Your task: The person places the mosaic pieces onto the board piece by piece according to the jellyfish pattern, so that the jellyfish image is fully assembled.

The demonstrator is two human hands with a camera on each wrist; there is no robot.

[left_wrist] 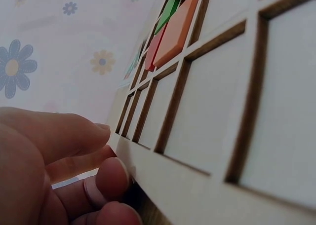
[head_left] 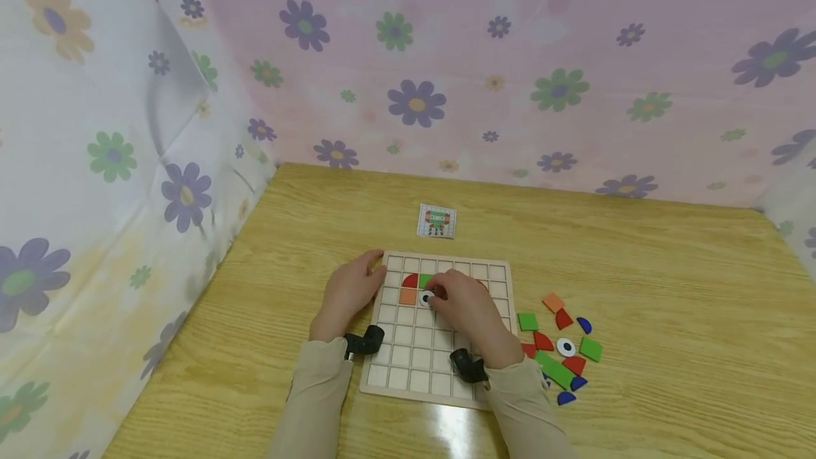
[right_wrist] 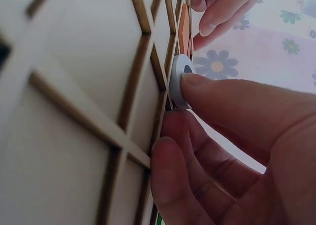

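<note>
A wooden grid board [head_left: 414,397] lies on the table. My right hand [head_left: 468,303] pinches a white eye disc [head_left: 426,298] at a cell beside an orange square [head_left: 409,297]; in the right wrist view the thumb lies on the disc's face [right_wrist: 177,84]. Above these, a red quarter-round piece [head_left: 410,280] and a green square [head_left: 426,280] sit in cells. Another red piece [head_left: 482,284] shows partly behind my right hand. My left hand [head_left: 347,292] rests at the board's upper left edge, fingers loosely bent with fingertips right at the side.
Behind the board lies a small picture card [head_left: 436,221]. Loose pieces are scattered to the right: a green square [head_left: 527,321], an orange square [head_left: 553,302], a second eye disc [head_left: 565,347], a green rectangle [head_left: 554,370], several red and blue ones. Flowered cloth [head_left: 414,133] hangs behind the table.
</note>
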